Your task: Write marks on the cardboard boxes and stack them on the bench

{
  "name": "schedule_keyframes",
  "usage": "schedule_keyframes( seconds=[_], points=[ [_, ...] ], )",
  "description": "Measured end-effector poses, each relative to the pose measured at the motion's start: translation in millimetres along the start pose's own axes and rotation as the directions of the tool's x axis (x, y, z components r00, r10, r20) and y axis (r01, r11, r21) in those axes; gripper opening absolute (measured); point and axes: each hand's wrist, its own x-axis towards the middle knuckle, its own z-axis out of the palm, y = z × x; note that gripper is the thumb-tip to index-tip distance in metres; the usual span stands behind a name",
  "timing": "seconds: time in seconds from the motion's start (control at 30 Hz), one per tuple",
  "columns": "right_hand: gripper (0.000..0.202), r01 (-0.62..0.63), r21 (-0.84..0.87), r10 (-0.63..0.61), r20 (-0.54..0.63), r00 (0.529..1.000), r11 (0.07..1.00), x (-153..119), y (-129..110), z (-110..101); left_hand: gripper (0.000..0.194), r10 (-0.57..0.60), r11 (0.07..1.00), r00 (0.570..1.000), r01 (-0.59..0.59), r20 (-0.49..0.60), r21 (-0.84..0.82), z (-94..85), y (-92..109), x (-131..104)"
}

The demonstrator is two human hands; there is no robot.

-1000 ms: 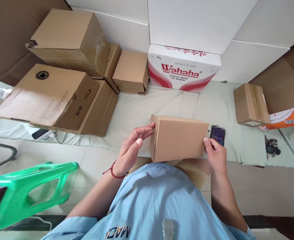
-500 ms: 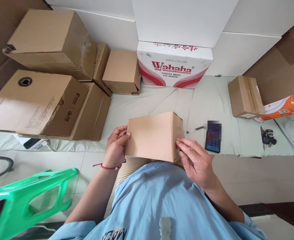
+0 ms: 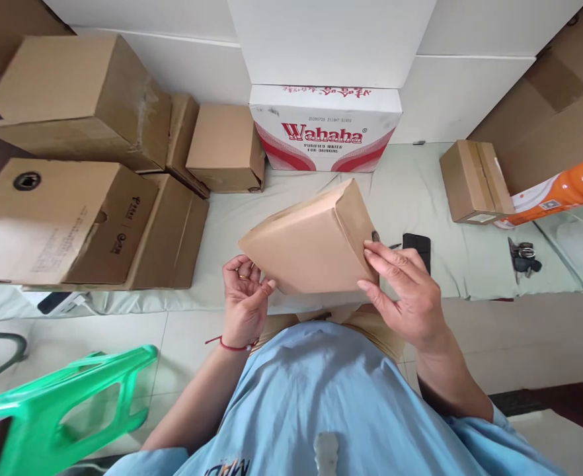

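A plain brown cardboard box point(image 3: 311, 248) is tilted above the front edge of the covered table, in front of my body. My right hand point(image 3: 405, 291) grips the box's right end, thumb below and fingers on the end face. At the box's lower left corner is my left hand point(image 3: 246, 294), palm turned up, fingers curled and thumb near the edge; whether it bears any of the box is unclear. A dark phone point(image 3: 417, 250) lies just beyond my right hand, with a pen point(image 3: 395, 246) mostly hidden beside it.
Stacked cardboard boxes point(image 3: 73, 99) fill the left of the table point(image 3: 232, 218). A white and red Wahaha carton point(image 3: 326, 129) stands at the back. To the right are a small taped box point(image 3: 474, 182), an orange bottle point(image 3: 564, 192) and keys point(image 3: 523, 258). A green stool point(image 3: 38, 410) stands lower left.
The box has turned and tilted, its right end rising. My left hand has loosened and opened its palm upward; my right hand has moved up and right. The phone screen is now dark.
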Motion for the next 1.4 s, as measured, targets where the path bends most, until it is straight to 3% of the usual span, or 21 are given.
schedule_keyframes(
  seconds=[0.1, 0.17, 0.27, 0.33, 0.37, 0.47, 0.53, 0.57, 0.63, 0.73, 0.77, 0.83, 0.9, 0.97, 1.07, 1.13, 1.2, 1.27, 1.3, 1.33, 1.4],
  points=[
    [0.047, 0.038, -0.029, -0.037, 0.031, 0.999, 0.999, 14, 13, -8, 0.052, -0.06, 0.997, 0.997, 0.061, 0.041, -0.042, -3.1, -3, -15],
    [0.045, 0.055, -0.033, -0.053, 0.045, 0.998, 0.998, 23, 23, -9, 0.045, -0.18, 0.983, 0.977, 0.182, 0.114, -0.01, -11.2, -3, -26],
    [0.047, 0.096, 0.025, -0.098, 0.065, 0.993, 0.995, 35, 31, 2, 0.033, -0.434, 0.888, 0.853, 0.352, 0.289, 0.296, -27.3, 2, -38],
    [0.048, 0.14, 0.08, -0.146, 0.074, 0.987, 0.987, 40, 29, 15, 0.031, -0.52, 0.804, 0.771, 0.298, 0.367, 0.514, -37.2, 13, -40],
    [0.048, 0.158, 0.103, -0.166, 0.073, 0.983, 0.982, 42, 27, 22, 0.03, -0.511, 0.787, 0.764, 0.232, 0.393, 0.572, -41.2, 21, -41],
    [0.047, 0.14, 0.128, -0.147, 0.044, 0.988, 0.982, 44, 27, 36, 0.021, -0.282, 0.799, 0.875, -0.013, 0.393, 0.601, -46.8, 54, -40],
    [0.046, 0.039, 0.108, -0.037, -0.021, 0.999, 0.993, 38, 39, 39, 0.013, 0.0, 0.801, 0.955, -0.178, 0.298, 0.571, -44.5, 75, -39],
    [0.045, -0.029, 0.084, 0.034, -0.058, 0.998, 0.996, 34, 50, 39, 0.011, 0.155, 0.79, 0.957, -0.269, 0.246, 0.551, -41.7, 83, -38],
    [0.04, -0.165, -0.011, 0.164, -0.089, 0.982, 0.986, 20, 77, 36, 0.019, 0.416, 0.709, 0.883, -0.465, 0.218, 0.529, -33.3, 95, -35],
    [0.033, -0.285, -0.316, 0.335, 0.113, 0.936, 0.905, -3, 115, 30, 0.038, 0.59, 0.498, 0.715, -0.688, 0.374, 0.528, -14.9, 102, -29],
    [0.035, -0.293, -0.434, 0.417, 0.224, 0.881, 0.852, -9, 123, 28, 0.041, 0.597, 0.438, 0.665, -0.739, 0.449, 0.511, -7.3, 101, -28],
    [0.043, -0.25, -0.618, 0.578, 0.41, 0.706, 0.745, -16, 129, 28, 0.038, 0.577, 0.341, 0.558, -0.828, 0.596, 0.445, 9.9, 97, -27],
    [0.046, -0.187, -0.699, 0.661, 0.504, 0.556, 0.69, -17, 126, 32, 0.032, 0.535, 0.25, 0.455, -0.89, 0.711, 0.381, 28.3, 88, -27],
    [0.039, -0.148, -0.707, 0.664, 0.542, 0.514, 0.692, -12, 121, 39, 0.039, 0.474, 0.156, 0.415, -0.908, 0.776, 0.39, 44.7, 76, -25],
    [0.025, -0.117, -0.684, 0.629, 0.572, 0.526, 0.72, 1, 117, 47, 0.042, 0.406, 0.016, 0.421, -0.891, 0.811, 0.454, 58.4, 60, -21],
    [0.018, -0.104, -0.682, 0.616, 0.571, 0.543, 0.724, 13, 118, 43, 0.042, 0.396, -0.009, 0.432, -0.881, 0.811, 0.473, 59.8, 54, -19],
    [0.007, -0.238, -0.638, 0.604, 0.447, 0.66, 0.733, 30, 120, 30, 0.041, 0.396, 0.01, 0.445, -0.877, 0.803, 0.481, 58.0, 53, -19],
    [0.012, -0.489, -0.326, 0.555, 0.151, 0.818, 0.809, 50, 118, 10, 0.04, 0.404, 0.026, 0.449, -0.877, 0.797, 0.48, 56.3, 53, -19],
    [0.02, -0.538, -0.072, 0.537, -0.028, 0.843, 0.84, 61, 112, 0, 0.039, 0.414, 0.035, 0.447, -0.878, 0.793, 0.477, 56.0, 52, -19],
    [0.026, -0.502, 0.199, 0.532, -0.153, 0.832, 0.842, 73, 104, -8, 0.038, 0.427, 0.042, 0.445, -0.879, 0.787, 0.474, 56.2, 51, -19],
    [0.028, -0.4, 0.463, 0.524, -0.175, 0.833, 0.791, 94, 77, -18, 0.036, 0.466, 0.057, 0.442, -0.879, 0.766, 0.473, 57.9, 47, -19]
  ],
)
